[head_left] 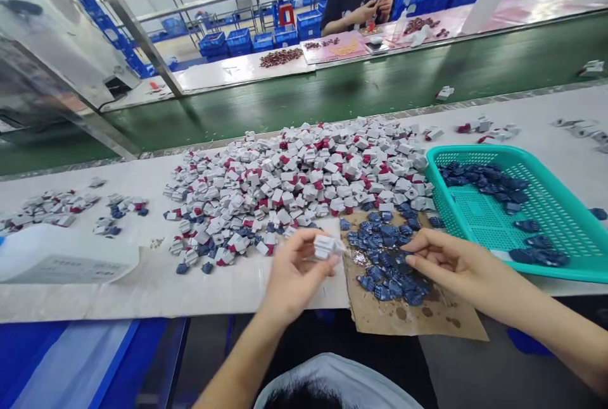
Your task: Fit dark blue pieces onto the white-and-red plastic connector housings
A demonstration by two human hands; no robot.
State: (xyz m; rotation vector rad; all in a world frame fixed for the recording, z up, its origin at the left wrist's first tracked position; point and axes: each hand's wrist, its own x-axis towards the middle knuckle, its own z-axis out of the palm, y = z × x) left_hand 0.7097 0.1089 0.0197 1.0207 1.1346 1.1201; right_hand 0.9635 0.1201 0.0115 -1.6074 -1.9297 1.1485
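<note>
My left hand (294, 276) pinches a small white plastic part (327, 247) between its thumb and fingers, at the edge of a large heap of white-and-red plastic parts (294, 175). My right hand (444, 260) reaches left, its fingertips at a cluster of dark blue parts (387, 257). These lie on a stained brown cardboard sheet (418, 315). Whether those fingertips hold a small piece is hidden. More blue parts (489, 184) lie in a teal plastic basket (475, 151) to the right.
A white-covered bench (142, 298) carries everything. Small groups of parts (47, 209) lie to the left, and a white plastic sheet (61, 254) lies at lower left. Beyond a green conveyor belt (332, 95), a co-worker's hands (373, 11) work among blue crates (225, 42).
</note>
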